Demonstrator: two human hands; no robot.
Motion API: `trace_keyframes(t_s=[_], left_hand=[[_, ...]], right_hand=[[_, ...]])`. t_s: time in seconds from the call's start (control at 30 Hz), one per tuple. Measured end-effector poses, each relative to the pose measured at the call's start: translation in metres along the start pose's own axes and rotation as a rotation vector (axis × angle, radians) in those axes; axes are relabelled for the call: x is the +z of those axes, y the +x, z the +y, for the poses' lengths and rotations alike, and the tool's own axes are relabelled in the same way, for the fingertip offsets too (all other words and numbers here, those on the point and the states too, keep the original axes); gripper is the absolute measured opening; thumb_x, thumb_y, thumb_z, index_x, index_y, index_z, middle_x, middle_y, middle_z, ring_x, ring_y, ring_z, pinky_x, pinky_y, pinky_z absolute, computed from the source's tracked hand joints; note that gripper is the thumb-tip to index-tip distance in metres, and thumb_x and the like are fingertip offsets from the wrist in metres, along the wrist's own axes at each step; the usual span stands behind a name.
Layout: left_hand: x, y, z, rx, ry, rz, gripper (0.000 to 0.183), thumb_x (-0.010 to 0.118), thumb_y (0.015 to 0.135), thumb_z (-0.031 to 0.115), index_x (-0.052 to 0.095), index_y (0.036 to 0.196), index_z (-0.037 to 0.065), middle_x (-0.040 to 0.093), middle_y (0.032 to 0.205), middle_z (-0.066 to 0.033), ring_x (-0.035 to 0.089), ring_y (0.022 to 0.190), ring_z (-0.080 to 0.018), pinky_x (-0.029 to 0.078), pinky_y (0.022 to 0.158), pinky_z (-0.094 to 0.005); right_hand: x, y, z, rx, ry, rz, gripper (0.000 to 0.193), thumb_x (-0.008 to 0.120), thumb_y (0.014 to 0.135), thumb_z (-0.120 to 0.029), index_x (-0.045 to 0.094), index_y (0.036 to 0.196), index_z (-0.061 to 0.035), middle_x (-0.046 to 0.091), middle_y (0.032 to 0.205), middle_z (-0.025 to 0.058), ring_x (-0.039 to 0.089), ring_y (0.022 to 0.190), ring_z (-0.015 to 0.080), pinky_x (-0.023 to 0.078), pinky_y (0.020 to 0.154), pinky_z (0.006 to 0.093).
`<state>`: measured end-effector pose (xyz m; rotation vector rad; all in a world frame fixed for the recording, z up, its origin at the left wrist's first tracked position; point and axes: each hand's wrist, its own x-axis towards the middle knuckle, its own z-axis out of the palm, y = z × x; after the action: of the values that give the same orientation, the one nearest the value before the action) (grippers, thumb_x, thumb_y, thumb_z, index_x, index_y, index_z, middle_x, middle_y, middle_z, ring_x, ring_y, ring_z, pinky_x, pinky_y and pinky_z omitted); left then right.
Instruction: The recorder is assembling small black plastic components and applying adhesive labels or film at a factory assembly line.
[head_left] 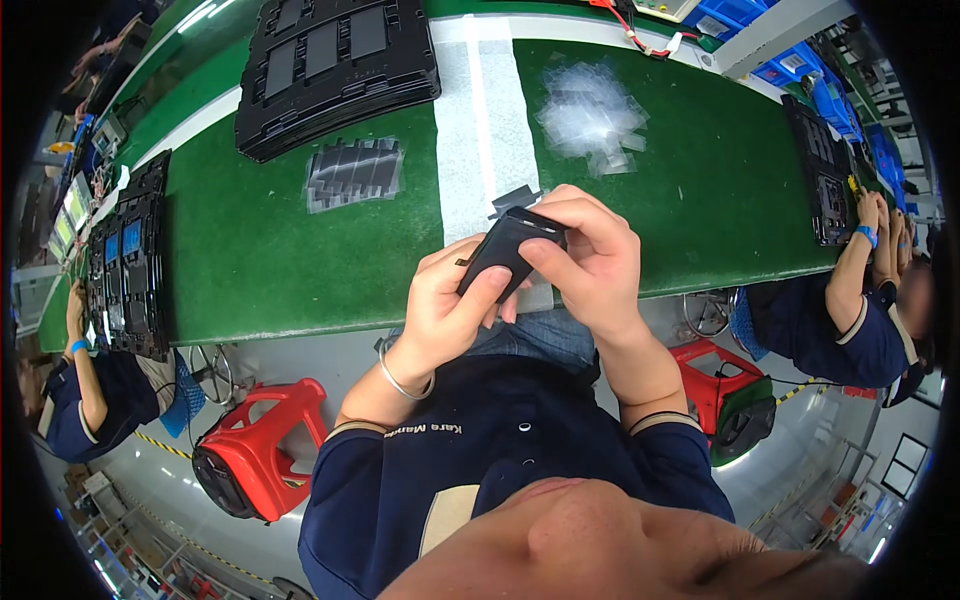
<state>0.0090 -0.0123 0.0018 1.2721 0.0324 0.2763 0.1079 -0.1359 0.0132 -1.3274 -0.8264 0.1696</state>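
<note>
Between both hands, over the table's near edge, I hold a flat black phone battery [505,256], tilted, with a small connector tab sticking out on its left side. My left hand [447,297] is closed around its lower left part, thumb on its face. With my right hand [592,255] I grip its upper right end, thumb pressed on the face and fingers curled behind. A dark strip of film [515,201] juts out at the top end; the fingers partly hide how it is attached.
A white paper strip [487,130] crosses the green table [270,270]. Stacked black trays [345,110] stand at the far left, near dark film strips [355,174]. Clear film pieces [590,112] lie in a pile at the right. Co-workers sit at both sides; red stools [262,440] stand behind.
</note>
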Motion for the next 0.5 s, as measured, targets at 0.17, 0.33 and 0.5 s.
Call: trace_keyframes(t_s=[0.17, 0.33, 0.5], left_hand=[[0.001, 0.001, 0.0, 0.044, 0.097, 0.001, 0.018, 0.05, 0.089, 0.007, 0.061, 0.085, -0.007, 0.06, 0.077, -0.0096, 0.053, 0.05, -0.0079, 0.037, 0.042, -0.0198], [-0.003, 0.0, 0.002, 0.032, 0.063, -0.06, 0.019, 0.049, 0.09, 0.007, 0.06, 0.087, -0.008, 0.061, 0.078, -0.0102, 0.053, 0.049, -0.0088, 0.037, 0.041, -0.0202], [-0.001, -0.006, 0.0, -0.07, -0.107, -0.043, 0.02, 0.046, 0.092, 0.009, 0.057, 0.094, -0.008, 0.061, 0.077, -0.0095, 0.051, 0.047, -0.0088, 0.037, 0.041, -0.0192]], right_hand=[[0.003, 0.0, 0.006, -0.275, -0.215, 0.109, 0.027, 0.07, 0.07, -0.002, 0.066, 0.097, -0.0029, 0.062, 0.078, 0.0069, 0.056, 0.067, 0.0164, 0.044, 0.059, 0.0272], [-0.004, 0.008, -0.005, -0.168, -0.227, -0.081, 0.035, 0.073, 0.067, -0.002, 0.067, 0.101, -0.0041, 0.062, 0.076, 0.0065, 0.054, 0.066, 0.0166, 0.043, 0.059, 0.027], [-0.005, 0.001, 0.003, -0.062, -0.005, -0.054, 0.031, 0.074, 0.069, -0.005, 0.064, 0.099, -0.0033, 0.058, 0.08, 0.0049, 0.05, 0.068, 0.0125, 0.04, 0.061, 0.0242]])
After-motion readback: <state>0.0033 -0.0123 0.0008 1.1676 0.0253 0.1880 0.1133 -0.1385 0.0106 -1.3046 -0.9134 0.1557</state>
